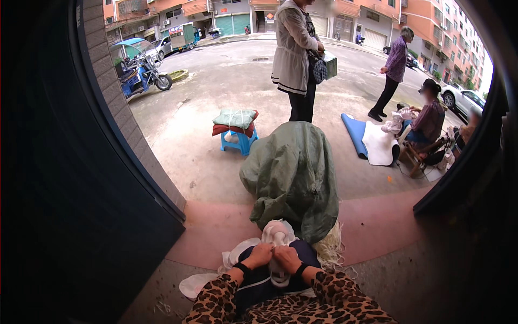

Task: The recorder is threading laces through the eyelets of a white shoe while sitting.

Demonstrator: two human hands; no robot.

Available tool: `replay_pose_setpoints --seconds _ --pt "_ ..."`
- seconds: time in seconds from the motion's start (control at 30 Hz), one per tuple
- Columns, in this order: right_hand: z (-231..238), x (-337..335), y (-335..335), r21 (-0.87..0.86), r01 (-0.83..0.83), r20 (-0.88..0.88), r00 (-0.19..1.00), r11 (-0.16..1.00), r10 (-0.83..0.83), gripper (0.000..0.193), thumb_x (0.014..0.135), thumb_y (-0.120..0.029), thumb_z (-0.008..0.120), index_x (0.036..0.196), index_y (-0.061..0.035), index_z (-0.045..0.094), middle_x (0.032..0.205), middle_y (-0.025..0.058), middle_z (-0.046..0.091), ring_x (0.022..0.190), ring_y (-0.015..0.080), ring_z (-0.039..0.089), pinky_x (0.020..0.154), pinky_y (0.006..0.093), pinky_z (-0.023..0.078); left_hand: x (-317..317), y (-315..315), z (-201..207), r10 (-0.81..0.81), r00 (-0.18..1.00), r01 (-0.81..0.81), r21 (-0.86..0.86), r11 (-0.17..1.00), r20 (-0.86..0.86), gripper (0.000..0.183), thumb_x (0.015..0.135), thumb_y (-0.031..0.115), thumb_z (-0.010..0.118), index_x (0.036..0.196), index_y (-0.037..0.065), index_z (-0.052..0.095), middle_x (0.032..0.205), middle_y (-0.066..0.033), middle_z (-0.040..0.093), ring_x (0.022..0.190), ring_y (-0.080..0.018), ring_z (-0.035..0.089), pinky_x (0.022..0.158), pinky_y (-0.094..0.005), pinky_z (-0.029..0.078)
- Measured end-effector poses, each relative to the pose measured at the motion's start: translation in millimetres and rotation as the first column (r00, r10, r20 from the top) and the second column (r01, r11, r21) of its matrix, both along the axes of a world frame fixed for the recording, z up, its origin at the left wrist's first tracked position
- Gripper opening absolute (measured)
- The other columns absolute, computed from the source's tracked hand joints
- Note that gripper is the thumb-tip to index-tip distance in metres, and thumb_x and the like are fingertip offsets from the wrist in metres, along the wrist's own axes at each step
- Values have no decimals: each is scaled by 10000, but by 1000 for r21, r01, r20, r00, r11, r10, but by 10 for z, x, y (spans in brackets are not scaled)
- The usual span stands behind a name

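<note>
Over my lap, my left hand (260,254) and my right hand (287,258) meet with their fingertips pinched close together. Between them is a white cloth piece (278,231) with a rounded, slightly pink top, and part of it hangs down below my fingers. Its exact kind is too small to make out, and so is any fine thread at the fingertips. More white cloth pieces (240,251) lie beside my left hand, against dark blue cloth on my legs. Another flat white piece (195,285) is near my left forearm.
A large green sack (294,173) stands right in front of me, with pale strings (330,247) at its lower right. Beyond are a blue stool (237,142) with tied cushions, a standing person (294,51), and seated people (429,116) at right. Dark doors flank me.
</note>
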State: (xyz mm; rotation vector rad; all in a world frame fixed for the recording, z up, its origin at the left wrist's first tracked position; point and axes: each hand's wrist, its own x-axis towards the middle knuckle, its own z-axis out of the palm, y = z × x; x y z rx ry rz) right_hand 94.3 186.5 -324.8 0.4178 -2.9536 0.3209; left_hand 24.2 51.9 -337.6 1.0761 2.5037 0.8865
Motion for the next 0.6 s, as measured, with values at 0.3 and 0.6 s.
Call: replay_pose_setpoints --seconds 0.3,0.6 --pt "223 20 75 -111 -21 184 982 994 41 171 721 -178 504 698 -17 558 640 170 580 601 293 598 524 376 470 315 -54 80 124 985 -107 142 984 -118 151 733 147 513 846 85 590 926 -139 572 872 -344 515 690 -437 435" --pt "323 476 584 -703 261 411 908 662 78 259 820 -209 492 694 17 503 653 178 508 581 217 469 570 349 404 557 209 334 -28 929 89 151 985 -369 164 648 174 567 789 95 599 727 -68 573 855 -297 535 680 -384 447"
